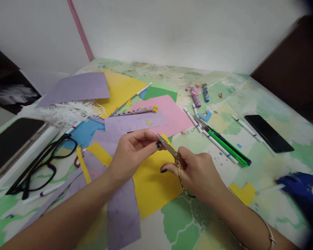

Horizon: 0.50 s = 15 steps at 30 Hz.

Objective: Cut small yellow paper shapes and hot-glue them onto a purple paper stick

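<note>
My right hand [198, 170] grips a pair of small scissors [171, 150], its thumb and fingers at the handles and the blades pointing up and to the left. Close to the blade tips, the fingertips of my left hand [138, 147] are pinched together. What they hold is too small and hidden to make out. Below both hands lies a yellow paper sheet [153, 194]. Just beyond them, a purple paper sheet [135, 125] carries a tiny yellow cutout [149, 122] and a rolled purple paper tube [135, 111] with yellow trim.
On the right are a green box cutter [228, 146], several white pens, a black phone [268, 133] and a blue glue gun [299, 189]. Black eyeglasses [45, 165], white string [70, 113] and a dark-screened device [14, 146] are at left. Two small decorated rolls [195, 97] lie farther back.
</note>
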Each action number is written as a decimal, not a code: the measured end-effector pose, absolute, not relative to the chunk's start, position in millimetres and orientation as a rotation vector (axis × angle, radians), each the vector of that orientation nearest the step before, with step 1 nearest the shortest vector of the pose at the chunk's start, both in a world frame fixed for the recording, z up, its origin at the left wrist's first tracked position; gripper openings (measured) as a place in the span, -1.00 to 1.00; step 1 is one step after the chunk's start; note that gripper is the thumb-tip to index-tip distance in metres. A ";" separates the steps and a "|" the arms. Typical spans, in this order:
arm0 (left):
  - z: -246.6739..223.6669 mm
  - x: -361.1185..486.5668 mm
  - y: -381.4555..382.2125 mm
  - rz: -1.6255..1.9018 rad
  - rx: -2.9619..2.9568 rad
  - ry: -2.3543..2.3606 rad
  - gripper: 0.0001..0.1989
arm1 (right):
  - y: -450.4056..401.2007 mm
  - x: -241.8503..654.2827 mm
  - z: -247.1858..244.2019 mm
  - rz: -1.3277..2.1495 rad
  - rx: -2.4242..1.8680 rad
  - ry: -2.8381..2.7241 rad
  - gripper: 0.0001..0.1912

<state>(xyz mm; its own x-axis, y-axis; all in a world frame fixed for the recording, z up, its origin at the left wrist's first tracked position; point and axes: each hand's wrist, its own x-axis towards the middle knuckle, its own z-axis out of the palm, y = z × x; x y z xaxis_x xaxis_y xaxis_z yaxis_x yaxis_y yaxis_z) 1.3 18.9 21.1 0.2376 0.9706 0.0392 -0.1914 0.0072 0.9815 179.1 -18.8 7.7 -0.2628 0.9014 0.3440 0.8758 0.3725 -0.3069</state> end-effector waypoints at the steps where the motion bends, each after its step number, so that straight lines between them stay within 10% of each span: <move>1: 21.1 1.2 19.0 1.128 1.181 0.887 -0.90 | -18.8 179.1 7.6 0.078 -1.540 -2.178 -0.32; 15: 19.4 3.4 20.2 1.138 1.096 0.925 -0.96 | -18.3 180.5 6.4 0.063 -1.565 -2.187 -0.31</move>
